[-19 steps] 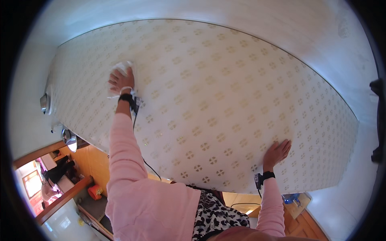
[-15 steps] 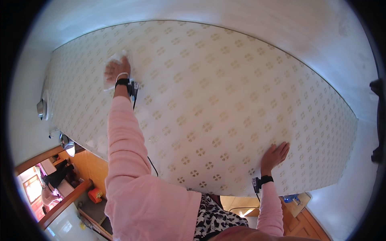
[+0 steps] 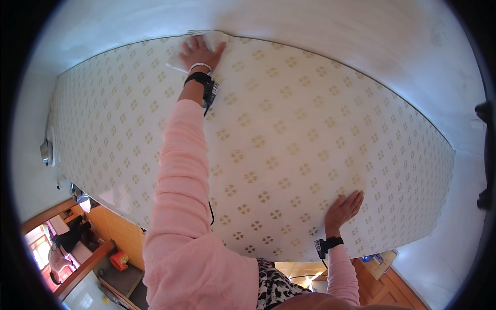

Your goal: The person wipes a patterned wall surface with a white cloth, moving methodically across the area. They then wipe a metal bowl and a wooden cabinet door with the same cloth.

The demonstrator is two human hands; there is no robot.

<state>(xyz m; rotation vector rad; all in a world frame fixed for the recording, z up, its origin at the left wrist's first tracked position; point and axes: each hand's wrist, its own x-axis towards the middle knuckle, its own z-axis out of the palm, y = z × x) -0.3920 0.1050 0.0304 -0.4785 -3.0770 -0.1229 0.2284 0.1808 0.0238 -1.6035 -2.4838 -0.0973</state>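
Note:
A wide surface with a white covering (image 3: 281, 155), printed all over with small gold clover-like shapes, spreads in front of me. My left hand (image 3: 203, 55) reaches to its far edge, fingers spread, pressing down on a thin white cloth (image 3: 217, 37). The cloth lies partly under the palm and bunches against the wall; whether it is fabric or paper I cannot tell. My right hand (image 3: 343, 211) rests flat on the near right part of the covering, with nothing in it. Each wrist wears a black strap with a small device.
A pale wall (image 3: 320, 31) runs along the far edge. Metal bowl-like items (image 3: 46, 152) stand at the left end. Lower left, past the near edge, are an orange container (image 3: 119, 260) and an opening with a person (image 3: 59, 258). A wooden stool-like piece (image 3: 380, 266) is lower right.
My left hand has slid the white cloth away from me and to the right, up to the far edge. My right hand stays flat, nearly in the same spot.

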